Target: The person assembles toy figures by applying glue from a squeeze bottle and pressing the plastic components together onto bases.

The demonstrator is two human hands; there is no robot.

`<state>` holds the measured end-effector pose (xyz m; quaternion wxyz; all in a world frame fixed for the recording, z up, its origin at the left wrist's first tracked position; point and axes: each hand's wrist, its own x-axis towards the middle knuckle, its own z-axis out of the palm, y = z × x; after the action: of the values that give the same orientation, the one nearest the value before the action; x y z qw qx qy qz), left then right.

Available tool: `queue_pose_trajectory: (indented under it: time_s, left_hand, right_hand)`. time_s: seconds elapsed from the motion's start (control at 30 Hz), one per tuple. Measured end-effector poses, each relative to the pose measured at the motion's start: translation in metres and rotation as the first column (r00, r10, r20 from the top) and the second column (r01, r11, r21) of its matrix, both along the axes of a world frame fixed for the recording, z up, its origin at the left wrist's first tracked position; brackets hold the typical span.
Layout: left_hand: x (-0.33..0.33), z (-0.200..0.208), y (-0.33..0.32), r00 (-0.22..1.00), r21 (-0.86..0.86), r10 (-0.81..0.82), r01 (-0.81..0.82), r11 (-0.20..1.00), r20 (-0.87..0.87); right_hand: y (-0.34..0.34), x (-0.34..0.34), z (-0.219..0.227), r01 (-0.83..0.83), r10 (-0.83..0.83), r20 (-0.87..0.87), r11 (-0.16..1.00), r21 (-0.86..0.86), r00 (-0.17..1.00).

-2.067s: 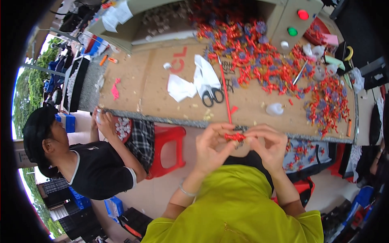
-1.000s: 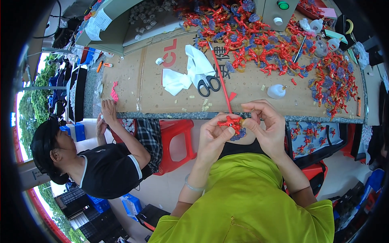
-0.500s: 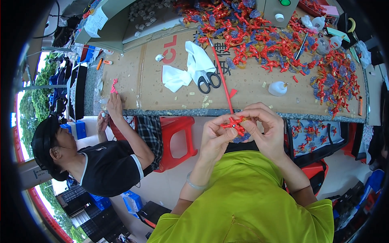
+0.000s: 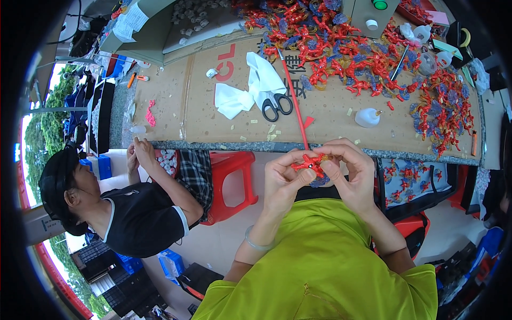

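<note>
My left hand (image 4: 282, 181) and my right hand (image 4: 349, 173) meet just below the table's front edge, both pinching a small red star-shaped plastic piece (image 4: 310, 162). A bluish bit shows under it between my fingers. A thin red stick (image 4: 293, 101) runs from the table down toward my hands. A big heap of red and blue plastic pieces (image 4: 352, 53) covers the far right of the cardboard-covered table (image 4: 186, 106).
Black-handled scissors (image 4: 276, 104) lie on white cloth (image 4: 250, 85) mid-table. A small white glue bottle (image 4: 368, 117) stands near the front edge. A person in a black shirt (image 4: 128, 213) sits at my left, hands at the table edge. A red stool (image 4: 232, 176) stands between us.
My hands have stayed together on the red piece, turning it slightly; the view has tilted a little. The person at the left has kept both hands at the table edge.
</note>
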<state>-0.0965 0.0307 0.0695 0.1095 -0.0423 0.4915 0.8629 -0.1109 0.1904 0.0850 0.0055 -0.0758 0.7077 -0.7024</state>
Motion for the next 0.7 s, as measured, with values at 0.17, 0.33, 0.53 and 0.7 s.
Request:
queue_pose_trajectory:
  time_s: [0.17, 0.33, 0.53, 0.7]
  left_hand:
    - [-0.001, 0.004, 0.0, 1.0, -0.008, -0.009, 0.01, 1.0, 0.029]
    - [-0.002, 0.002, -0.003, 0.989, 0.131, -0.093, 0.078, 0.988, 0.115]
    - [-0.001, -0.005, -0.006, 0.945, 0.411, -0.191, 0.068, 0.909, 0.267]
    - [-0.001, -0.01, -0.006, 0.919, 0.53, -0.265, 0.076, 0.845, 0.291]
  right_hand:
    - [0.003, 0.001, -0.001, 0.04, -0.039, -0.018, 0.999, 0.008, 0.999]
    - [0.003, 0.0, -0.003, 0.044, -0.044, -0.013, 0.999, -0.007, 0.999]
    - [0.003, 0.0, -0.002, 0.044, -0.044, 0.002, 0.998, -0.039, 0.999]
    - [0.005, -0.002, -0.002, 0.041, -0.041, -0.008, 0.999, -0.028, 0.999]
